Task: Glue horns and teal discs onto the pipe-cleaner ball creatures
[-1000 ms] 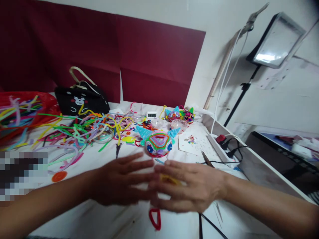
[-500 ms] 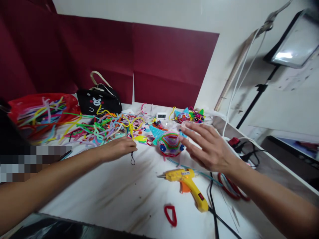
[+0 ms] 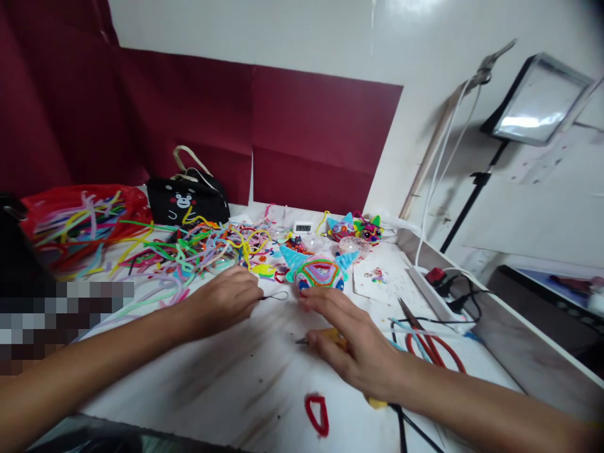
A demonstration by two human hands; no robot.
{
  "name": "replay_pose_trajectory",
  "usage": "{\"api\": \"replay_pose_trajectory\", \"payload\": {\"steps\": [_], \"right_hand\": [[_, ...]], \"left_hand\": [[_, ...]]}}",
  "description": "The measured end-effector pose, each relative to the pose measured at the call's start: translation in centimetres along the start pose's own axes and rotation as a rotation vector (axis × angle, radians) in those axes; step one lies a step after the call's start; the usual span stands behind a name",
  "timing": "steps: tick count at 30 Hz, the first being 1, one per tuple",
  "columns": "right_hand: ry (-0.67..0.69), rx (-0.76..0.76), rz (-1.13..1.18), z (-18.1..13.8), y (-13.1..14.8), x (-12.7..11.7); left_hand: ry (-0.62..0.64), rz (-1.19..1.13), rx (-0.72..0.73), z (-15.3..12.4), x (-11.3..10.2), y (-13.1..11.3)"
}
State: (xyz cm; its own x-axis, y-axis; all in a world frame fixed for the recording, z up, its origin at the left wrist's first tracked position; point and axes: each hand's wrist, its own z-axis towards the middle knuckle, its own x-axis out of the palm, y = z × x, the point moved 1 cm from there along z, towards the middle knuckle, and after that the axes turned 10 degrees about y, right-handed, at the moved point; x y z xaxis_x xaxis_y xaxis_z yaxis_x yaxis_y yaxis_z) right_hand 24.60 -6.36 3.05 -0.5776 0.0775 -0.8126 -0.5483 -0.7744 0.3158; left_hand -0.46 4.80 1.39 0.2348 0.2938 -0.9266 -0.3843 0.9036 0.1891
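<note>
My left hand (image 3: 226,303) is closed on a thin black cord, whose loop (image 3: 280,295) sticks out to the right of the fingertips. Beyond it sits a decorated ball (image 3: 325,272) with blue pipe-cleaner ears, blue eyes and coloured bands on top. My right hand (image 3: 361,346) hovers just in front of the ball, thumb and fingers apart, with nothing seen between them. Whether its fingertips touch the ball I cannot tell. Beneath that hand lies a yellow glue gun (image 3: 336,336), mostly hidden. A red D-shaped pipe-cleaner loop (image 3: 309,415) lies near the table's front.
Loose pipe cleaners (image 3: 189,245) heap up at the left, by a red bag (image 3: 127,204) and a black bag (image 3: 189,204). Two small decorated figures (image 3: 340,228) and a white timer (image 3: 302,228) stand at the back. Red-handled scissors (image 3: 431,349) and a power strip (image 3: 436,302) lie right.
My right hand has come down and left from beside the ball to over the glue gun. The cord loop, hanging down before, now points right from my left hand.
</note>
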Motion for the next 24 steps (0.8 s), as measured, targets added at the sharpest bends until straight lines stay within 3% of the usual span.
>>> {"api": "replay_pose_trajectory", "payload": {"steps": [3,7,9,17,21,22,24], "right_hand": [[0.074,0.187,0.213,1.2,0.9,1.4],[0.311,0.374,0.423,1.7,2.0,2.1],[0.376,0.388,0.452,1.5,2.7,1.8],[0.377,0.399,0.375,-0.1,5.0,0.3],[0.368,0.469,0.428,-1.1,5.4,-0.5],[0.355,0.469,0.429,-1.4,5.5,-0.9],[0.315,0.457,0.428,-2.2,5.5,-1.9]], "left_hand": [[-0.04,-0.068,0.066,0.7,-2.1,-3.8],[-0.062,-0.15,0.019,0.6,-3.9,-7.0],[-0.029,-0.173,-0.002,0.4,-4.2,-7.8],[0.005,-0.216,0.044,0.2,-4.3,-10.4],[0.14,-0.392,0.048,0.6,-5.9,-10.5],[0.233,-0.453,0.015,0.8,-6.4,-9.8],[0.219,-0.469,-0.037,1.8,-7.6,-7.5]]}}
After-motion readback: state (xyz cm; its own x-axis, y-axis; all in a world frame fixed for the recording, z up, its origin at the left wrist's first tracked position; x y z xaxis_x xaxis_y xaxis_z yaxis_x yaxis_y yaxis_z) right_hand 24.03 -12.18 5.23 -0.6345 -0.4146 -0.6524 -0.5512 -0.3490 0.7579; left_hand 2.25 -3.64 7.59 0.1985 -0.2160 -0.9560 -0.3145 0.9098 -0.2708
